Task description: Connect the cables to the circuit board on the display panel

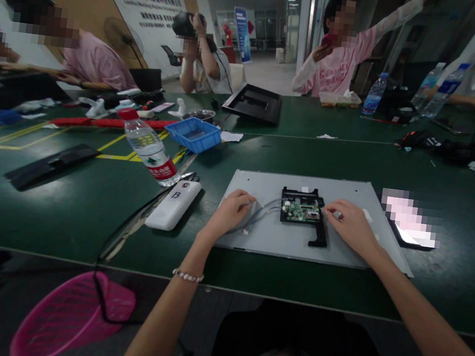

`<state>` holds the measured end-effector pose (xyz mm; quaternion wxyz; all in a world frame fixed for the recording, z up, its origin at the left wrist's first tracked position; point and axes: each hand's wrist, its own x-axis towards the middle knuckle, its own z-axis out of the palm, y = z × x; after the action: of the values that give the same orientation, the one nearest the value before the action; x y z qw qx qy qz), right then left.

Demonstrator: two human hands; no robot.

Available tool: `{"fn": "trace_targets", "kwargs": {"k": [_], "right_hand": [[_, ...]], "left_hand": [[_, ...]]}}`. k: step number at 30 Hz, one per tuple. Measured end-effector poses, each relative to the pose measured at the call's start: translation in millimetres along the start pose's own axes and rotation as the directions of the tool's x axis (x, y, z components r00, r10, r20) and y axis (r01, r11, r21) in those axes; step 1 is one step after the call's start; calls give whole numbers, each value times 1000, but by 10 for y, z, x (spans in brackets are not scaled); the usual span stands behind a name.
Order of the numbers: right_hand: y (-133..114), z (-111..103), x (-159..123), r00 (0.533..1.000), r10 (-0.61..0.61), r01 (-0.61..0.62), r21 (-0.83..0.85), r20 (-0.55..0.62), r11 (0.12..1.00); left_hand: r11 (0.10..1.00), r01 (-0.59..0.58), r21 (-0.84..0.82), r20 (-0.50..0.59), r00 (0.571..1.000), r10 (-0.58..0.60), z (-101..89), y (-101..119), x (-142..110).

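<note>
A flat grey panel (262,187) lies before me on the table. On it rests a black plastic bracket (319,234) that carries a green circuit board (296,210). Thin grey cables (266,209) run from the board's left side toward my left hand (233,209). That hand is over the panel's left part, its fingers bent together; whether a cable is between them is hidden. At the bracket's right edge, my right hand (349,219) has thumb and fingers pinched close to the board. Anything in that pinch is too small to make out.
Left of the panel stand a white power bank (173,205) and a water bottle (149,153), with a black cable (123,224) beside them. A blue basket (195,134) and black frame (253,103) lie farther back. A phone (409,219) is at right. Several people sit around.
</note>
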<state>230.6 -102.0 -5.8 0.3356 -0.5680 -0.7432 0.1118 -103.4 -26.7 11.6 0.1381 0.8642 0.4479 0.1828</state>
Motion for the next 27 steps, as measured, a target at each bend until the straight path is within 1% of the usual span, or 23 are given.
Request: {"fn": "trace_targets", "kwargs": {"k": [7, 16, 18, 22, 25, 27], "right_hand": [[16, 31, -6, 1000, -14, 14, 3, -9, 1000], [9, 24, -22, 1000, -14, 14, -1, -3, 1000], [12, 29, -21, 1000, -19, 19, 0, -5, 1000], [19, 38, -18, 999, -30, 30, -2, -12, 1000], [9, 32, -21, 999, -32, 32, -4, -19, 999], [-24, 22, -14, 999, -35, 34, -9, -24, 999]], "left_hand": [[997, 17, -73, -72, 997, -22, 30, -67, 4], [989, 17, -147, -9, 1000, -18, -51, -43, -14], [992, 11, -124, -11, 1000, -13, -63, -54, -20], [999, -31, -22, -42, 999, 30, -94, -101, -37], [999, -39, -1, -27, 999, 39, -121, -136, -51], [999, -36, 22, -42, 998, 37, -139, -144, -59]]}}
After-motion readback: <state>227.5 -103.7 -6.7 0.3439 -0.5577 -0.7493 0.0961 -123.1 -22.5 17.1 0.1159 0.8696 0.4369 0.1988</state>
